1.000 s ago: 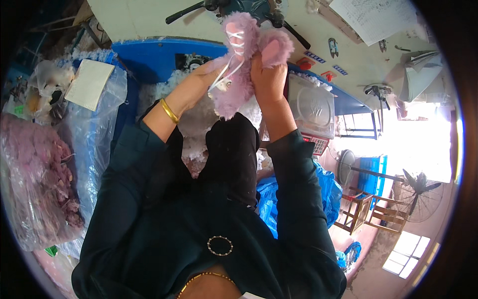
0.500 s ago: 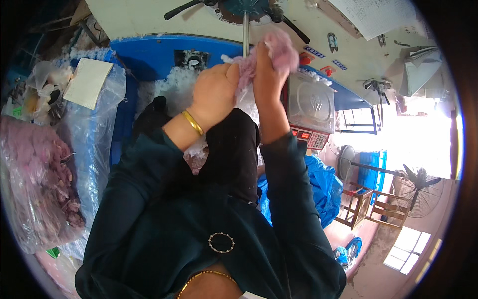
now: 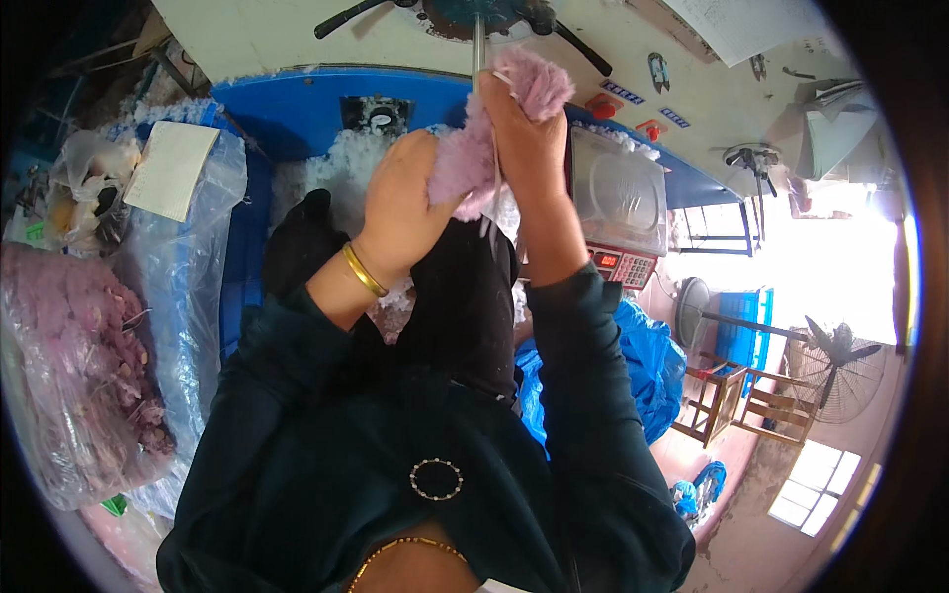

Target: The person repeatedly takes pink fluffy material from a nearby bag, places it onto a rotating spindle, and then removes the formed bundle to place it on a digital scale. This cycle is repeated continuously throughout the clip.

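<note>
A fluffy pink plush piece [image 3: 460,166], perhaps a plush toy skin, is bunched between my two hands above my knees. My left hand [image 3: 400,198] curls round its lower left part. Higher up, my right hand [image 3: 526,148] grips the other end, and pink pile bulges out past the fingers. A thin pale strip or cord [image 3: 495,168] hangs along the plush beside my right hand. The metal tube [image 3: 479,47] of the table-mounted machine comes down to the plush; whether its end is inside cannot be seen. White fibre stuffing [image 3: 346,163] lies behind my left hand.
On the left, a clear plastic bag [image 3: 74,356] holds pink plush pieces, near a paper sheet [image 3: 173,168]. A digital scale [image 3: 623,267] stands to the right, above a blue plastic bag [image 3: 647,371]. Thread snips [image 3: 657,72] and red buttons [image 3: 603,106] are on the worktop.
My left hand has moved slightly left and down, and turned. More of the pink plush shows between the hands, and the pale strip now hangs in view.
</note>
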